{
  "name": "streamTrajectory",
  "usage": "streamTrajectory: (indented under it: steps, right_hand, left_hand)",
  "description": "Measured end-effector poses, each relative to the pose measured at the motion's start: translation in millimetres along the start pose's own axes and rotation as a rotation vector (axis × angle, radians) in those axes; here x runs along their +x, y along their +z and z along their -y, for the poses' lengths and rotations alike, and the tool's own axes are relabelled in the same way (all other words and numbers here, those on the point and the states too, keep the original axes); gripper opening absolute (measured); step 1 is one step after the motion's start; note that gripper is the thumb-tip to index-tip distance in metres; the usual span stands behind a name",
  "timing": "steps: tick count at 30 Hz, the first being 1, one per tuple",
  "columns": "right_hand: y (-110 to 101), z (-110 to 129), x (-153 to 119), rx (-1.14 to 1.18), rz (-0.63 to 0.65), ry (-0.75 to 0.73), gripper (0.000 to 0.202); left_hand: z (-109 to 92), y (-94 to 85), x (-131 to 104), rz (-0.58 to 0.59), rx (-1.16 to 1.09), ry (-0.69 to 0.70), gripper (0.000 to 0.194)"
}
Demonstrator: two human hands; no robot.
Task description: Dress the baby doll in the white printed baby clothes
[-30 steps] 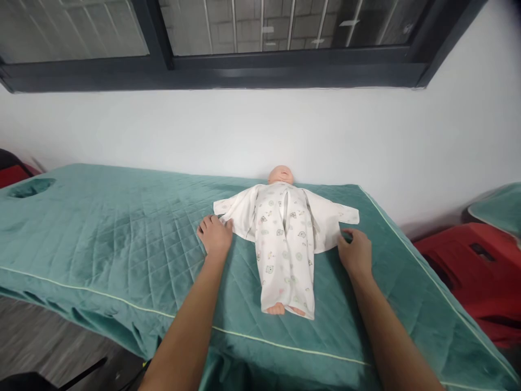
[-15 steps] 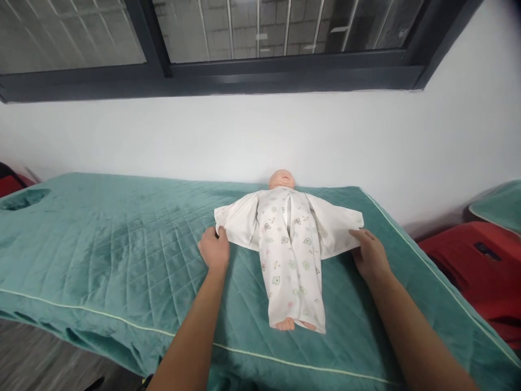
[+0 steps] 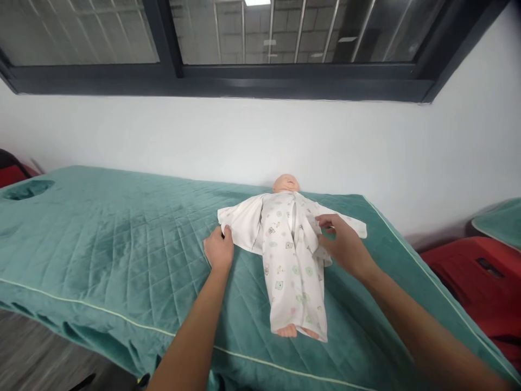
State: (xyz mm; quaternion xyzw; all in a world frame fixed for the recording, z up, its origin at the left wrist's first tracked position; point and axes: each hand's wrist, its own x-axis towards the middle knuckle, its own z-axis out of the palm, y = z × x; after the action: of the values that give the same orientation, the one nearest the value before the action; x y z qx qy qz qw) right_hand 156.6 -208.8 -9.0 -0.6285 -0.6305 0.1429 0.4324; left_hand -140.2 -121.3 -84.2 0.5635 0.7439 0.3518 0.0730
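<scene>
A baby doll (image 3: 286, 183) lies on its back on the green quilted bed cover, its head by the wall and its toes showing below the hem. It wears a white baby gown (image 3: 295, 271) with small printed animals, both wide sleeves spread outward. My left hand (image 3: 220, 247) is closed, pinching the lower edge of the cuff of the left-hand sleeve. Over the gown's right side is my right hand (image 3: 345, 247), its fingers apart and fingertips at the cloth, which is bunched there. The right-hand sleeve lies partly behind this hand.
The green quilted cover (image 3: 134, 239) spreads over the bed, with a face hole (image 3: 28, 190) at its far left. Behind stands a white wall (image 3: 183, 136) below a dark-framed window (image 3: 305, 84). A red chair-like object (image 3: 468, 277) is beyond the right edge.
My right hand has left the right-hand cuff and moved inward to the gown's side, where the cloth is now gathered. My left hand stays on its cuff. The view has shifted slightly.
</scene>
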Motion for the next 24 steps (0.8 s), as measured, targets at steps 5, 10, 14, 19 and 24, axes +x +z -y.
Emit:
streamTrajectory:
  steps: [5,10,14,19,24]
  right_hand:
    - [17.8,-9.3,-36.3,0.087,-0.029,-0.030,0.032]
    - [26.2,4.0,-45.5,0.054,0.036,-0.168,0.025]
    - [20.0,5.7,-35.1,0.167,-0.016,-0.035,0.022]
    - [23.9,-9.8,22.1,0.164,-0.265,0.077,0.024]
    - [48.6,-22.1,102.7,0.017,-0.199,0.106,0.028]
  left_hand:
    - [-2.5,-1.8,-0.8,0.006,0.012,0.024,0.043]
    - [-4.0,-4.0,-2.0,0.018,0.021,0.033,0.042]
    - [-1.4,-3.4,-2.7,0.025,-0.004,0.029,0.042]
    - [-0.9,-2.7,-2.3,0.030,-0.021,0.011,0.040]
    - [-3.5,-1.4,-0.3,0.033,0.002,-0.009,0.038]
